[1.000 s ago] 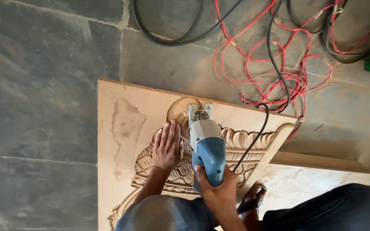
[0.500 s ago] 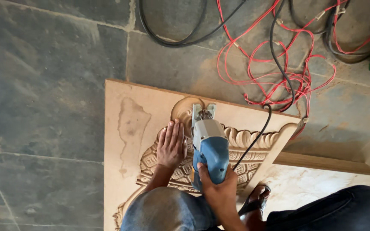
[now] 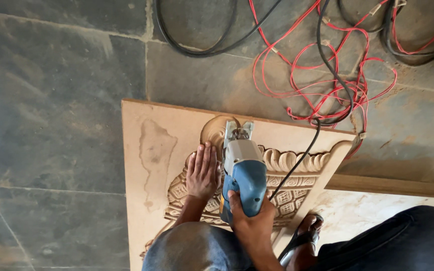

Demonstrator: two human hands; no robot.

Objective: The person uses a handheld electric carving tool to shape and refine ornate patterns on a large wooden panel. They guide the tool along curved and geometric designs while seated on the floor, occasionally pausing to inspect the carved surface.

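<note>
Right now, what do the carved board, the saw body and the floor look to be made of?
Carved board: probably fibreboard or pale wood, matt, unfinished; even tan face, no clear grain, dusty.
Saw: blue and grey moulded plastic shell, slight sheen; metal base plate at front.
Floor: dark grey stone slabs, matt, joints visible, dusted with sawdust.

The jigsaw (image 3: 243, 173) hides its own blade and the carving beneath. A knee (image 3: 197, 248) covers the carved panel's (image 3: 151, 150) near end. The picture's edges crop the cables (image 3: 327, 75).
</note>
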